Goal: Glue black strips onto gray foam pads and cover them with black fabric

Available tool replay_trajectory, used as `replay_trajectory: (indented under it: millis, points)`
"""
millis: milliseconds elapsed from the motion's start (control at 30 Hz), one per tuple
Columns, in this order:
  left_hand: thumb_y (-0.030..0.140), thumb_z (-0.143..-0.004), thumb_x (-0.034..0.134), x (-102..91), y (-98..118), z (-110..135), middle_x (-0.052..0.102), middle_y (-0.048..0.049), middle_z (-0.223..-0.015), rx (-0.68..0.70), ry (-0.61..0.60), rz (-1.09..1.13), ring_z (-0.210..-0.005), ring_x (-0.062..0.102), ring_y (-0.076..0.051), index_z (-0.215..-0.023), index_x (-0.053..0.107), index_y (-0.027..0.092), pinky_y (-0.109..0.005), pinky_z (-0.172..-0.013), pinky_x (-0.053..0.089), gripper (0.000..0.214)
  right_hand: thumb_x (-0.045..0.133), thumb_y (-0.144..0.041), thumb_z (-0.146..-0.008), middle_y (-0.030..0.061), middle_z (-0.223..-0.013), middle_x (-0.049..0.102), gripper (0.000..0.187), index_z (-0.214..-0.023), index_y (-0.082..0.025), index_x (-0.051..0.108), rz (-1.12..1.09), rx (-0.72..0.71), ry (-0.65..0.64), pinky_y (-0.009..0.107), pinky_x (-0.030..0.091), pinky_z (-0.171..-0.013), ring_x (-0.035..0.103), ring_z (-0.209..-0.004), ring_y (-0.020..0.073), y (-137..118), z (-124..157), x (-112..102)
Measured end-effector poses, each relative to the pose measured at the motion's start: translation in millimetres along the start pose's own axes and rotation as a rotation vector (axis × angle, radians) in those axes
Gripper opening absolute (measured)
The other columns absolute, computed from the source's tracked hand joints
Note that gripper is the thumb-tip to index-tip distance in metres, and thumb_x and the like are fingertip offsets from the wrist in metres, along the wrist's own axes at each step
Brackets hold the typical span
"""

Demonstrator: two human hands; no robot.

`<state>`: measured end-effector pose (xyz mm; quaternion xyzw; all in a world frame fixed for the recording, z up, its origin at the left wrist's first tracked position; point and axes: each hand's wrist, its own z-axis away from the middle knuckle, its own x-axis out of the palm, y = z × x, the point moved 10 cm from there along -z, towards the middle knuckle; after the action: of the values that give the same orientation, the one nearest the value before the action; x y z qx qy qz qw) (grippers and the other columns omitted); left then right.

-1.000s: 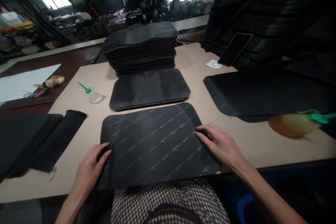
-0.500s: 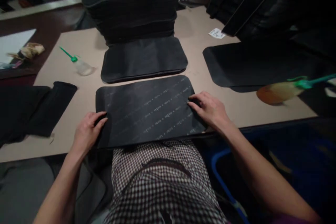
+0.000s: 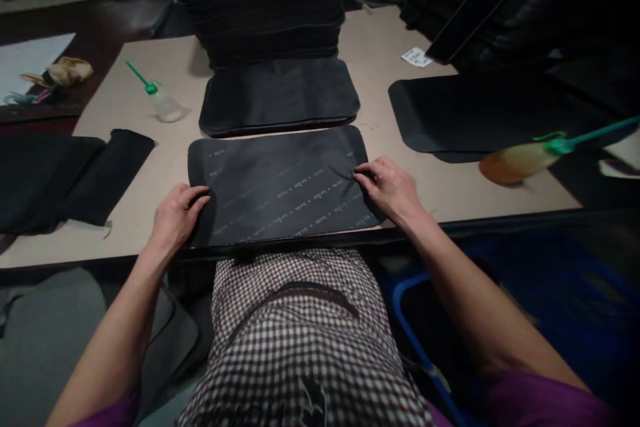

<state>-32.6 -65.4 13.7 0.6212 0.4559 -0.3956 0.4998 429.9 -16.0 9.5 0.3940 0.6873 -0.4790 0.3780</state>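
Note:
A black rounded-corner panel (image 3: pixel 280 187) printed with slanting rows of pale lettering lies on the table's near edge in front of me. My left hand (image 3: pixel 177 217) has its thumb and fingers closed on the panel's left side. At the right side, my right hand (image 3: pixel 387 187) pinches the panel between thumb and fingertips, and the surface wrinkles beside that pinch. Just beyond lies a small pile of plain black panels (image 3: pixel 280 93) of similar shape.
Behind rises a tall stack of black pieces (image 3: pixel 270 13). A green-tipped squeeze bottle (image 3: pixel 167 109) stands left, and another with amber liquid (image 3: pixel 520 161) right. Black panels (image 3: pixel 440 113) lie right, black fabric (image 3: pixel 110 173) left. A white label (image 3: pixel 417 57) sits on the beige table (image 3: pixel 373 33).
The view has shifted, so the table sits higher in the picture. Both hands stay at the panel's sides; wrinkles now show in the panel by the right fingertips.

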Motion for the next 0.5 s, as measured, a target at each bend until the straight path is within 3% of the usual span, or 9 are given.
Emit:
replay_trajectory:
  millis: [500]
  points:
    - [0.049, -0.095, 0.055, -3.1, -2.9, -8.0, 0.068, -0.0059, -0.101, -0.012, 0.022, 0.096, -0.094, 0.064, -0.022, -0.111, 0.075, 0.024, -0.032, -0.087, 0.048, 0.036, 0.058, -0.039, -0.096, 0.0069, -0.1, 0.07, 0.024, -0.107, -0.025, 0.075, -0.013, 0.001, 0.008, 0.035, 0.046, -0.073, 0.064, -0.088, 0.0247, 1.2, -11.2, 2.0]
